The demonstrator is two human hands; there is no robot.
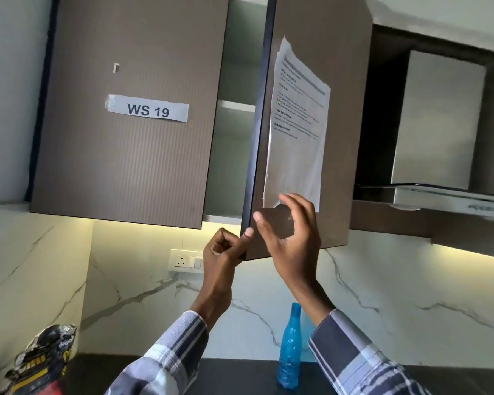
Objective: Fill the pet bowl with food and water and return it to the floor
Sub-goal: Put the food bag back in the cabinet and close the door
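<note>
1. Head view: a kitchen with a white marble-patterned backsplash (382, 295), lit from under the wall cabinets, and a dark desk (240, 372) along the bottom edge.
2. At 10 o'clock hangs a closed brown cabinet door (126, 155) with a paper label (148, 109) reading "WS 19".
3. Just to its right, the second cabinet door (325, 52) stands partly open, showing pale shelves (236, 105) in the gap; a printed sheet (297, 124) is taped to its front.
4. At 3 o'clock sits a steel chimney hood (437, 121).
5. The left hand (223, 252) is curled at the lower corner of the open door, its thumb pressed on the door's edge.
6. The right hand (291, 238) is raised in front of the door's face with fingers loosely spread, holding nothing; whether it touches the door I cannot tell.
7. At 6 o'clock a blue water bottle (290, 346) stands upright on the desk.
8. At 7 o'clock a crumpled pet food bag (40, 363) rests on the desk, well apart from the bottle.
9. A wall socket (184, 260) sits on the backsplash just left of the left hand.
</note>
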